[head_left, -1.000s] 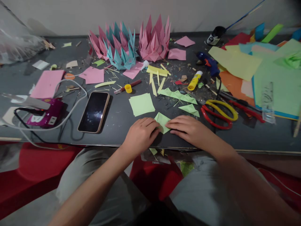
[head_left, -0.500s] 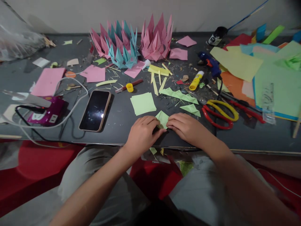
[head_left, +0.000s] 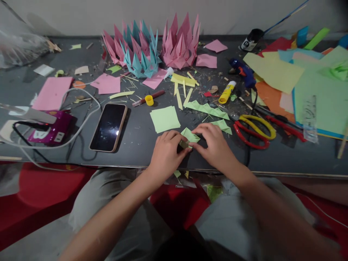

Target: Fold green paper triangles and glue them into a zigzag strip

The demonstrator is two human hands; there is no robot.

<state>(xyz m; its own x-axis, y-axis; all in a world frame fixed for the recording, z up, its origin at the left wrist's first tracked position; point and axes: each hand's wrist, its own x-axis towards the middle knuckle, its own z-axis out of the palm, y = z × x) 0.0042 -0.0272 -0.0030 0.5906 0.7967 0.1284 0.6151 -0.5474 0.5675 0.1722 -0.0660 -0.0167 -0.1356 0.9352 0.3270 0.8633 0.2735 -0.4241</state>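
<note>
Near the table's front edge, a small light-green sheet of paper [head_left: 190,135], partly folded, is between my hands. My left hand [head_left: 169,150] pinches its left side, with thumb and fingers closed on it. From the right, my right hand [head_left: 213,145] holds the paper's lower right edge between thumb and fingertips. The fingers hide part of the lower fold. Just behind lies a stack of light-green paper squares [head_left: 165,119]. A row of folded green pieces [head_left: 208,110] and a single folded green piece [head_left: 223,126] lie beyond my right hand.
Pink and blue folded-paper flowers [head_left: 181,49] stand at the back. A phone [head_left: 108,127] and a purple power adapter [head_left: 51,127] with cables are at left. At right lie scissors [head_left: 255,130], a glue stick [head_left: 227,92], a glue gun [head_left: 243,72] and coloured paper sheets [head_left: 320,94].
My right hand has shifted its grip, its thumb and fingers now spread wider around the paper's right corner. The green paper's folded top now points more to the right.
</note>
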